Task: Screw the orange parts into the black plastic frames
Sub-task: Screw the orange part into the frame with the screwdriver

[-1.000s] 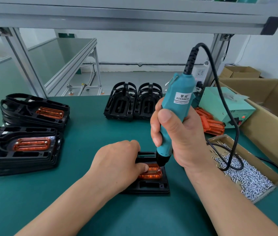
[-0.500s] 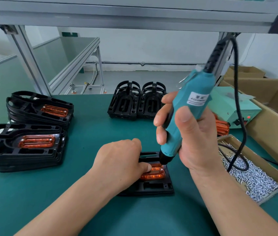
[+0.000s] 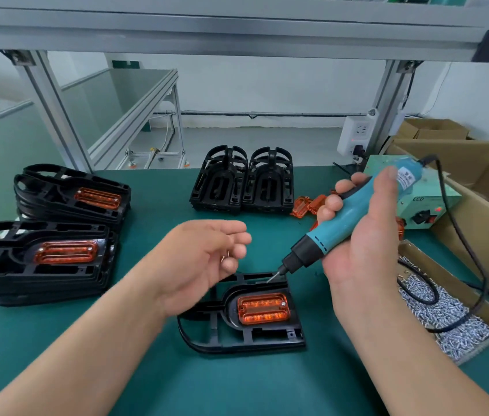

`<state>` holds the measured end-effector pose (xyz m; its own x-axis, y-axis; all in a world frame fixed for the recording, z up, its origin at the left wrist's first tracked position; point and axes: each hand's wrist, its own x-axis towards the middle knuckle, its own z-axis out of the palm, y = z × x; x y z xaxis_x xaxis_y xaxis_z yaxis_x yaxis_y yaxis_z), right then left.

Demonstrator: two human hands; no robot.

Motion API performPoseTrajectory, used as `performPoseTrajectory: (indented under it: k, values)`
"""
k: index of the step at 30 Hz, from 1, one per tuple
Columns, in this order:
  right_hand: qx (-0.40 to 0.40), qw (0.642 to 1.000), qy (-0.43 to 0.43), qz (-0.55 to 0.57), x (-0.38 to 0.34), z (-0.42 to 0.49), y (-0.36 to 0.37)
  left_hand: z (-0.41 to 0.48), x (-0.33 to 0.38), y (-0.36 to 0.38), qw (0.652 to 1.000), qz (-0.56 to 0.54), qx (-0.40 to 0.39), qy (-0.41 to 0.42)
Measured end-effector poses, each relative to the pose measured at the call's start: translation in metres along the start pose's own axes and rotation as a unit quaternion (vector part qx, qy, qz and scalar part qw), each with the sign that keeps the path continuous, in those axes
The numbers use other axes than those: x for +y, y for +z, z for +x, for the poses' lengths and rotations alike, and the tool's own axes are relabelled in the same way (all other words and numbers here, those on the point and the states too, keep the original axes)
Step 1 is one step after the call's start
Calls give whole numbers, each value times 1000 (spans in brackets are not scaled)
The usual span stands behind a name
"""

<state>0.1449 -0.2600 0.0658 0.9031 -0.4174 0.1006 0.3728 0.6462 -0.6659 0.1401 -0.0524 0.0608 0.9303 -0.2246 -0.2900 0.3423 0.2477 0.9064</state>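
Head view: right hand (image 3: 363, 253) grips the screwdriver (image 3: 342, 223), bit slanting down-left toward the crosswise orange part (image 3: 263, 308) nearby; left hand (image 3: 201, 259) hovers half-curled, contents unclear.

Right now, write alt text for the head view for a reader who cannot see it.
A right hand grips a teal electric screwdriver, tilted, its tip near the far edge of a black frame with an orange part seated in it. The left hand hovers loosely curled nearby; more frames are stacked at left.
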Motion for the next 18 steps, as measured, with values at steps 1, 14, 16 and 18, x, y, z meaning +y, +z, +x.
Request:
performPoseTrajectory:
  k: [1, 14, 16, 18]
  values:
    - [13, 1000, 12, 8, 1, 2, -1, 0, 2, 0, 996, -84, -8, -25]
    - [33, 999, 29, 22, 1, 5, -4, 2, -4, 5, 956, -287, 13, -54]
    - [34, 999, 30, 23, 2, 6, -3, 3, -6, 5, 965, -256, 19, -58]
    - [35, 999, 30, 22, 2, 6, -3, 4, -8, 6, 975, -217, 24, -53]
